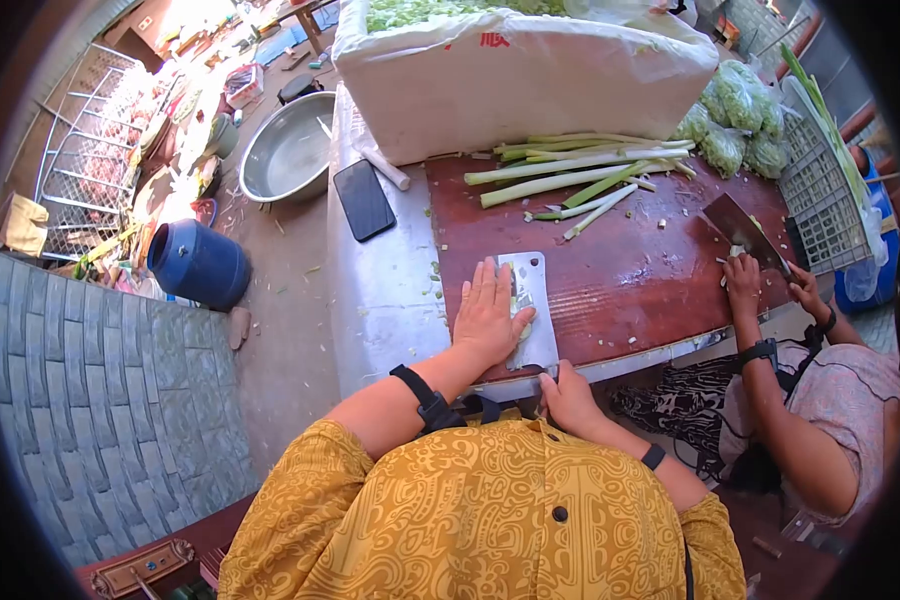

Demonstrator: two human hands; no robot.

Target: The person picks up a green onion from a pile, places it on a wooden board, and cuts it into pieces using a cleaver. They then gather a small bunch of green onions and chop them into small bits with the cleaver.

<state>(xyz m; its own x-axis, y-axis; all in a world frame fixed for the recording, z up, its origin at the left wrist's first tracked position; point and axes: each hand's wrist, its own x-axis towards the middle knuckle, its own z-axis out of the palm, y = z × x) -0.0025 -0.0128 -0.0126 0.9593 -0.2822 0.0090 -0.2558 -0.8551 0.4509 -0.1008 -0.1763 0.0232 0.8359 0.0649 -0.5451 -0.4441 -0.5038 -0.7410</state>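
Spreading the left hand (pixel 485 312) flat in the head view, fingers extended, pressing over a smooth, silvery, rectangular metal cleaver (pixel 540 335) with a round corner hole and against moist, pale-green vegetable pieces (pixel 523 326). Clenching the right hand (pixel 572 400) around the cleaver's mostly hidden handle, at the near edge of a glossy, wet, reddish-brown board (pixel 620 275). Facing long, slender, white-and-green stalks (pixel 570 172) lying loosely across the board's far side. Fronting a boxy, white foam container (pixel 530 95) lined with wrinkled plastic, bearing partly covered red characters (pixel 475 40), too unclear for reading.
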